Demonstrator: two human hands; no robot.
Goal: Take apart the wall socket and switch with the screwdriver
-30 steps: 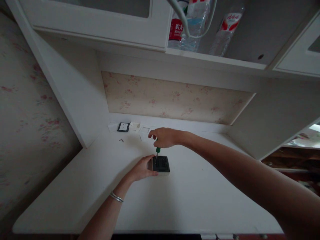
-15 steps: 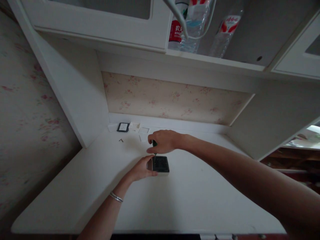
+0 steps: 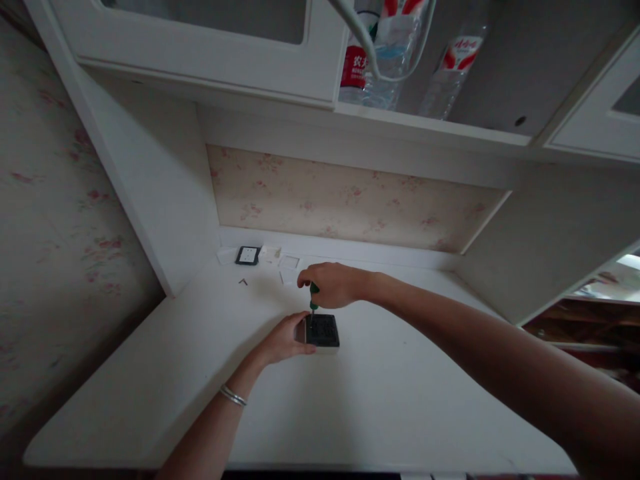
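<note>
My left hand [image 3: 289,339] grips the left side of a square box [image 3: 325,331], black on top with a pale lower part, which rests on the white desk. Above it, my right hand [image 3: 333,283] is closed around a screwdriver [image 3: 314,297] with a green handle. The screwdriver stands nearly upright, its shaft reaching down to the left part of the box's black top. I cannot make out any screw under the tip.
A white socket with a dark frame [image 3: 247,255] lies at the back left of the desk [image 3: 400,393], beside pale frames [image 3: 289,262] and a small angled piece [image 3: 243,281]. Overhead, a shelf holds plastic bottles [image 3: 457,63], with a pale curved tube [image 3: 367,43] in front.
The fingers of my right hand have shifted on the screwdriver, and more of its green handle shows. My left hand and the box keep their place; the view has tilted slightly.
</note>
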